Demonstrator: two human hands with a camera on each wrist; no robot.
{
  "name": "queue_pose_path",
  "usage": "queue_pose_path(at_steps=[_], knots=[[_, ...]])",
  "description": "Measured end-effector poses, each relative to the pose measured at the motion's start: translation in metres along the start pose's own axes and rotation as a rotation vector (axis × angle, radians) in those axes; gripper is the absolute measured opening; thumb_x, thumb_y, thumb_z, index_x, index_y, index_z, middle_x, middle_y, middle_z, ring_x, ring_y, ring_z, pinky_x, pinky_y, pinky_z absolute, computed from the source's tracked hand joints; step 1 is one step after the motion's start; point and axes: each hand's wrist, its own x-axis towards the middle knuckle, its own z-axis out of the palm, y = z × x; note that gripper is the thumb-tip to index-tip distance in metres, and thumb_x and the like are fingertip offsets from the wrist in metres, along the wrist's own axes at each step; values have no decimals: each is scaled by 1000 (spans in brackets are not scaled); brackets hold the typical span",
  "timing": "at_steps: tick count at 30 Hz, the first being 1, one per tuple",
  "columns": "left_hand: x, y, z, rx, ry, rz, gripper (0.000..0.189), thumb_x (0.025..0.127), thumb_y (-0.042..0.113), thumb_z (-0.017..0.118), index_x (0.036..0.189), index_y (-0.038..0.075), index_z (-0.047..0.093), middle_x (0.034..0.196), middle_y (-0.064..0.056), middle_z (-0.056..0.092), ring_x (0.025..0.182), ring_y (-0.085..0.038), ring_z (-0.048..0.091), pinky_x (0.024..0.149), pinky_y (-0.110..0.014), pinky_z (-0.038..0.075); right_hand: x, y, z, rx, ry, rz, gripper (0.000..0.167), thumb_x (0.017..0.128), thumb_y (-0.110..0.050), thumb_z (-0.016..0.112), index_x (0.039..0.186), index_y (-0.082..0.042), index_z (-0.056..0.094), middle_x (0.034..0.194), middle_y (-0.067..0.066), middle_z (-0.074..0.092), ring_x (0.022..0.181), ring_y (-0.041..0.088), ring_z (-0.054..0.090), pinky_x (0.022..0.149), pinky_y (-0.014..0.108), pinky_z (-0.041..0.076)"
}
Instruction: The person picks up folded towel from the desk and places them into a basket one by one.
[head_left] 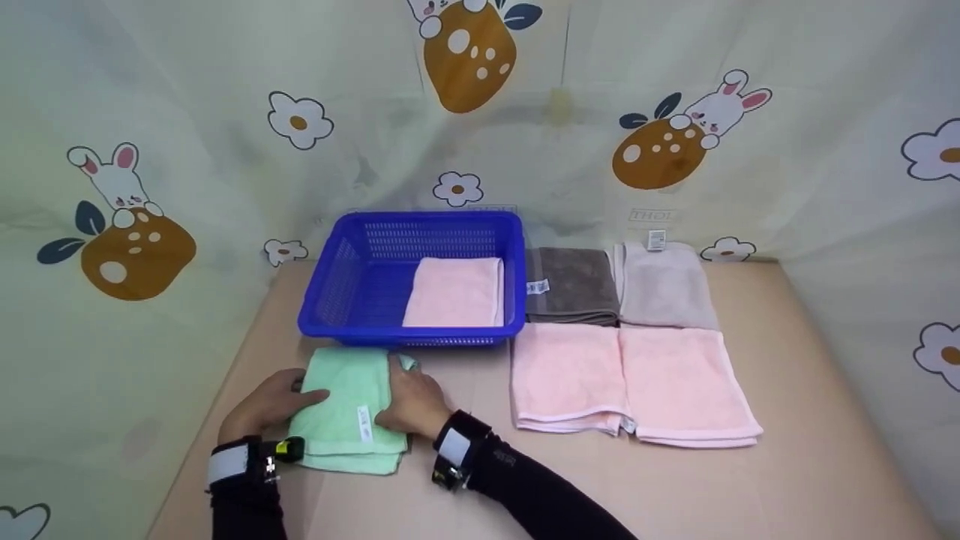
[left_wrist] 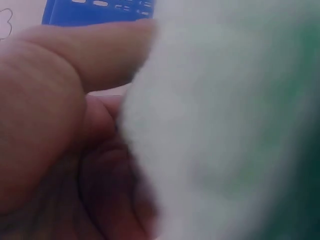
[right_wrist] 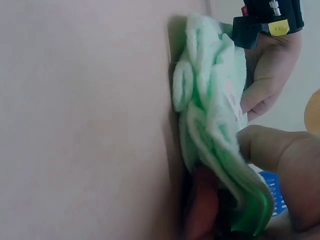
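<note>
Nearest the camera, two black sleeves (head_left: pixel 544 480) come in from the bottom edge, each ending in a wrist strap (head_left: pixel 227 465) with a small camera. Beyond them, the left hand (head_left: pixel 270 401) grips the left side of a folded green towel (head_left: pixel 337 424), thumb on top. The right hand (head_left: pixel 415 403) pinches the towel's right side, thumb above and fingers underneath. The green towel lies on the table (head_left: pixel 817 375) just in front of a blue basket (head_left: pixel 412 332), with a white tag (head_left: pixel 365 424) on its upper face near the right thumb. Inside the basket, on its right side, lies a folded pink towel (head_left: pixel 454 294). Right of the basket sit four more folded towels: a dark grey one (head_left: pixel 577 281) and a light grey one (head_left: pixel 667 289) behind, two pink ones (head_left: pixel 682 382) in front, side by side. Behind hangs a rabbit-print curtain (head_left: pixel 225 75).
</note>
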Motion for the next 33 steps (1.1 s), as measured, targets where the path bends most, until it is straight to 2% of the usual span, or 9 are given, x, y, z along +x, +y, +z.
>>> queue_pose_path(at_steps=[7,11,15,20,26,33], knots=[[8,10,12,-64,-61,69,63,99,29,71,141,-13,51,133,-26,64,119,-32,63,98,-46,53,-3,9,-13,-64,-27,42,108,69,-26,90,159,-9,35,143,17,61,114,31,66,99,38,53],[17,20,23,-153,-141,134,62,99,25,70,145,-12,48,137,-25,62,123,-30,61,100,-37,50,-8,22,-25,-92,-19,24,105,68,-24,91,157,-7,38,137,19,65,116,32,66,100,39,53],[25,33,37,-180,-210,196,63,100,24,69,147,-10,46,141,-24,60,126,-29,58,105,-34,46,-16,37,-37,-70,-19,15,110,68,-17,91,160,-4,33,137,23,64,116,34,66,101,40,52],[30,50,53,-119,-235,238,59,99,23,69,145,-8,49,139,-22,62,125,-29,58,108,-42,45,-28,55,-49,-25,-34,0,113,69,-14,91,162,-2,28,137,27,63,114,37,66,97,42,55],[34,63,68,-38,-228,258,52,97,26,71,137,-5,57,129,-17,67,115,-24,61,107,-46,46,-41,73,-60,8,-29,9,111,68,-13,90,161,-3,32,142,27,60,122,40,62,102,46,53],[38,70,80,-58,-252,260,53,97,25,71,137,-6,55,126,-15,67,111,-22,60,106,-45,46,-50,91,-68,64,-53,0,109,69,-15,88,161,-4,31,153,26,51,138,43,51,113,51,44]])
